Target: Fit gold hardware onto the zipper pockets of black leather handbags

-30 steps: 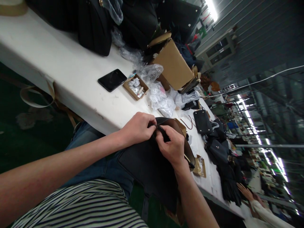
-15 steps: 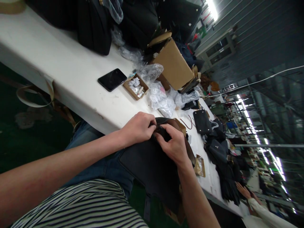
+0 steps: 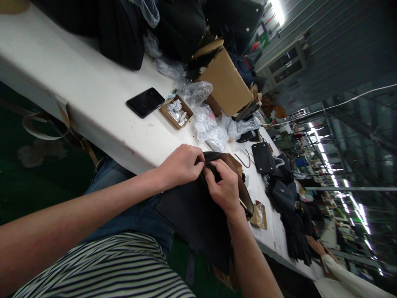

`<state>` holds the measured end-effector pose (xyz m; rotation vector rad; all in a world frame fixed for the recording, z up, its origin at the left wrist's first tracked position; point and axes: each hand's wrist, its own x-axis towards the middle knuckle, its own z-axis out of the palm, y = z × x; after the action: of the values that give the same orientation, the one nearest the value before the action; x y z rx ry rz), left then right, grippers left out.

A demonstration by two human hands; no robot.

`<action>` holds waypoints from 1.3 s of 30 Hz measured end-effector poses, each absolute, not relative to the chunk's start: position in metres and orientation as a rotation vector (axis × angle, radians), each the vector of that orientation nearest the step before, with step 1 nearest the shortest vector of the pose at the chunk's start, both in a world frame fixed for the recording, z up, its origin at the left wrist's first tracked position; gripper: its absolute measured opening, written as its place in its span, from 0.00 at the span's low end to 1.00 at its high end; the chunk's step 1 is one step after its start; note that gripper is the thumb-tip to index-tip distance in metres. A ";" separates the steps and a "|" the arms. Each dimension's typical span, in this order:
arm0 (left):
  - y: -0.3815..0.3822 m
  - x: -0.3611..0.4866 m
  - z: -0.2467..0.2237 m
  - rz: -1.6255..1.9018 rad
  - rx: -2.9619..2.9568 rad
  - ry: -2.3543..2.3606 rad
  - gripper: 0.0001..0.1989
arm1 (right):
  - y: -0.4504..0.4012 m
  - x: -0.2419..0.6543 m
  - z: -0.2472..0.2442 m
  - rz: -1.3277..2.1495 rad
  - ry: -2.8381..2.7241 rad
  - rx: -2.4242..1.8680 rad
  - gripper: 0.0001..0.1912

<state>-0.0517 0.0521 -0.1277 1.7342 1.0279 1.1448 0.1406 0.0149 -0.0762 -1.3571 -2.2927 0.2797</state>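
Note:
A black handbag rests over my lap against the table edge, its mouth open and a brown lining showing. My left hand is closed, thumb and forefinger pinching the black edge at the bag's opening. Right beside it, my right hand grips the same edge, thumb on the near side and fingers curled over. The two hands almost touch. Whatever small part lies between the fingertips is hidden. A thin gold-coloured strip of metal shows at the bag's rim by my right wrist.
On the white table lie a phone, a small box of metal parts, clear plastic bags and a cardboard carton. Another small box and black bags sit farther right. A co-worker's hands are at far right.
My right hand has shifted slightly left and turned a little, its fingers still on the bag's edge. My left hand keeps its pinch. More of the rim near my right wrist shows.

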 end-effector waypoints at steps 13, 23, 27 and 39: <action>0.055 -0.052 -0.128 1.107 1.678 1.025 0.07 | 0.005 0.138 -0.073 0.130 -2.262 -1.323 0.12; 0.055 -0.052 -0.129 1.139 1.669 1.000 0.08 | 0.001 0.135 -0.081 0.036 -2.192 -1.339 0.14; 0.056 -0.051 -0.131 1.143 1.687 0.998 0.07 | 0.000 0.139 -0.086 0.069 -2.124 -1.398 0.15; 0.054 -0.052 -0.128 1.142 1.664 0.995 0.08 | -0.001 0.134 -0.083 0.016 -2.153 -1.265 0.19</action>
<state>-0.0518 0.0540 -0.1284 1.6640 0.9945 1.1422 0.1338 -0.0012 -0.0832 -1.2647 -2.1525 0.0156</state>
